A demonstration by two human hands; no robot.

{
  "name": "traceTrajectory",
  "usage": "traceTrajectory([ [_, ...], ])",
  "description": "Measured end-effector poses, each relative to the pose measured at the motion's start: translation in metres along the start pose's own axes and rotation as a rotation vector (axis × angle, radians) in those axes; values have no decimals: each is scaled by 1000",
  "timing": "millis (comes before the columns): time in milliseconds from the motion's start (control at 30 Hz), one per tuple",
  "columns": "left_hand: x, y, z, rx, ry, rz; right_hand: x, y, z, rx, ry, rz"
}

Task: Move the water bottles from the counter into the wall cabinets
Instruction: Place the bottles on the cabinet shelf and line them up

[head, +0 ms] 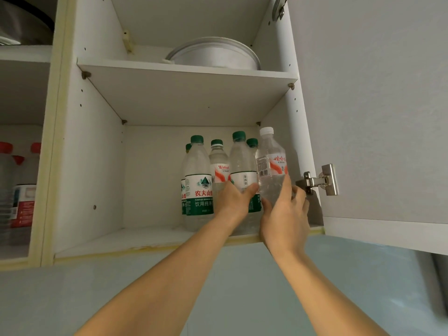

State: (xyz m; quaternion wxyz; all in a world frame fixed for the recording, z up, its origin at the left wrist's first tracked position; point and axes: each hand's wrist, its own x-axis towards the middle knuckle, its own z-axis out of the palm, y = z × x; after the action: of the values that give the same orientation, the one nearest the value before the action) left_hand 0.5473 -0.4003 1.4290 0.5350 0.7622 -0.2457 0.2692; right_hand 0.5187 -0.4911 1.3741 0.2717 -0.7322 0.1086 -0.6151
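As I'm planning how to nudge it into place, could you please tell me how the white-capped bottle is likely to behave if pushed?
The white-capped bottle is tall and narrow, so a push near the cap could probably tip it. It looks full of water, so likely heavy for its size and fairly firm. The right hand grips it low, which should keep it steadier beside the green-capped bottles.

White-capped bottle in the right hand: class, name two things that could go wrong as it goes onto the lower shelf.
1. The white-capped bottle is tilted beside the packed green-capped bottles; pushing it in may topple them.
2. The right hand grips it low, so it could tip or slip.
3. The left hand rests between bottles and could get pinched.
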Motion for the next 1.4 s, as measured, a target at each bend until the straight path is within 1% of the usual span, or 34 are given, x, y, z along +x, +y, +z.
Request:
traceTrajectory([
  [167,0,0,-1,68,17,44,3,1,0,-27,-65,20],
  [267,-8,-3,-12,193,-20,99,4,2,-2,-27,-73,-11],
  [367,-21,-4,-31,296,-14,194,3,2,-6,-25,-79,-43],
  [467,-31,-1,-58,388,60,317,-1,0,-8,-27,-52,-84],
  [533,-32,2,-77,439,157,384,-4,-2,-9,5,-13,-99],
  [600,-27,2,-94,509,248,409,-6,-4,-7,33,21,-118],
  [633,-24,0,-100,540,272,387,-7,-5,-6,35,30,-135],
  [700,-15,-6,-106,556,262,288,-10,-8,-4,39,42,-168],
  [800,-3,-14,-105,459,163,114,-17,-13,2,58,109,-222],
  [900,9,-19,-100,334,101,21,-20,-14,9,31,163,-264],
  [1000,13,-24,-98,247,32,14,-18,-11,12,25,186,-269],
  [1100,9,-29,-99,230,-37,48,-19,-9,13,15,186,-283],
  [1267,4,-29,-123,279,-44,-10,-22,-12,6,51,173,-295],
  [1333,2,-33,-140,311,-47,-32,-24,-14,2,108,165,-362],
  [1400,0,-40,-159,327,-42,-50,-27,-23,-2,224,99,-483],
])
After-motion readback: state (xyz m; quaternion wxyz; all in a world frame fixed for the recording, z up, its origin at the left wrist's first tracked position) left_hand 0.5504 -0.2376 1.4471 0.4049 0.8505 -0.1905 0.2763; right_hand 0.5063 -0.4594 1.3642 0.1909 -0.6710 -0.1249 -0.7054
